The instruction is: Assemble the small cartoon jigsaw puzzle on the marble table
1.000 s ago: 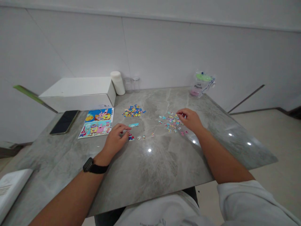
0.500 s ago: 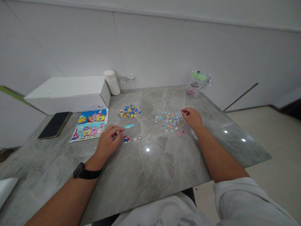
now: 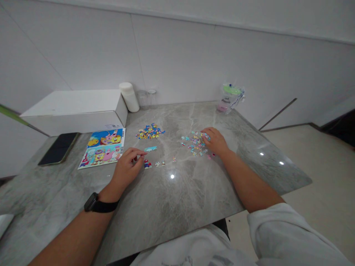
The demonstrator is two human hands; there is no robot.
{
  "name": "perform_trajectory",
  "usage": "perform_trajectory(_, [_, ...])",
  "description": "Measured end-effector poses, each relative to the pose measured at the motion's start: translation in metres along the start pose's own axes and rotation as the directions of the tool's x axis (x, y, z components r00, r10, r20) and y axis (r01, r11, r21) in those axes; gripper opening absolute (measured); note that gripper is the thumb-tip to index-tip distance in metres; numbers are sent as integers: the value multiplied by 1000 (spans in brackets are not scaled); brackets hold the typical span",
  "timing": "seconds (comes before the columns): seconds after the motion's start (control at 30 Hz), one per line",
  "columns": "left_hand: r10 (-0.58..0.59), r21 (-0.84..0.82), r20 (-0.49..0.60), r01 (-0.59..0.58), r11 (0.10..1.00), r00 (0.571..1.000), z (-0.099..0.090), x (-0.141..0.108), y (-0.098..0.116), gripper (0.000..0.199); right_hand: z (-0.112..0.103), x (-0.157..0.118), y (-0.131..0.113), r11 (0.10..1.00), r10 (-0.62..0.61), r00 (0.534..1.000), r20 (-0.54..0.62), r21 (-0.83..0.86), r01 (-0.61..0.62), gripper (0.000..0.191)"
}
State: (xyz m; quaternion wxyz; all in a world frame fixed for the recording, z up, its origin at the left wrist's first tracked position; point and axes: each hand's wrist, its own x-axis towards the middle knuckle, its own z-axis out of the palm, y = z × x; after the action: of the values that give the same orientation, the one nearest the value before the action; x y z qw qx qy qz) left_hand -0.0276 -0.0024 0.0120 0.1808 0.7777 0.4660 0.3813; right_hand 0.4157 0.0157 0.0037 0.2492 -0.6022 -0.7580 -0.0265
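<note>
My left hand [image 3: 129, 162] rests on the table with thumb and fingers pinched together; what they hold, if anything, is too small to make out. Just beyond its fingertips lies a joined light-blue puzzle strip [image 3: 151, 149], with a red and blue puzzle cluster [image 3: 148, 164] nearer me. A few loose puzzle pieces [image 3: 158, 164] lie to the right of that cluster. Over the right side of a scattered pile of pastel puzzle pieces [image 3: 196, 141] is my right hand [image 3: 215, 140], its fingers apart and touching pieces. Part of the pile is hidden beneath it.
A second pile of blue and yellow puzzle pieces [image 3: 150, 131] lies farther back. Left are a cartoon picture sheet [image 3: 104, 152], a phone [image 3: 58, 148] and a white box [image 3: 74, 111]. A white bottle [image 3: 129, 98], clear glasses [image 3: 147, 99] and a plastic bag [image 3: 230, 98] stand behind.
My right hand has moved left from the pile's right edge onto the pieces, its fingers spreading over them. My left hand keeps its place by the joined pieces. The view has shifted slightly.
</note>
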Motion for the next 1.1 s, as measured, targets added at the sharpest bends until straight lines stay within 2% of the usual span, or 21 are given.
perform_trajectory(0.1, [1,-9,1,-1,1000,1000,1,0,1,24,11,8,-19,995,-95,985,145,-7,97,40])
perform_trajectory(0.2, [-6,-15,-5,6,1000,1000,2,0,2,25,21,16,-28,994,-82,970,227,-58,98,43])
perform_trajectory(0.3, [0,-18,5,0,1000,1000,3,0,1,25,28,19,-27,994,-42,965,258,-89,67,45])
perform_trajectory(0.47, [9,-26,22,-9,1000,1000,4,1,1,24,27,17,-19,996,-21,975,222,-83,41,50])
perform_trajectory(0.63, [-3,7,27,3,1000,1000,2,0,0,27,25,11,-22,995,-73,970,232,-54,88,43])
perform_trajectory(0.77, [-7,15,33,6,1000,999,2,0,-2,26,24,12,-22,993,-107,971,214,-19,114,49])
perform_trajectory(0.9, [3,8,21,-3,1000,1000,2,0,-2,25,23,12,-12,999,-53,992,114,-2,53,44])
perform_trajectory(1.1, [10,4,10,-10,1000,1000,1,0,-1,25,17,6,7,999,53,999,8,-2,-53,35])
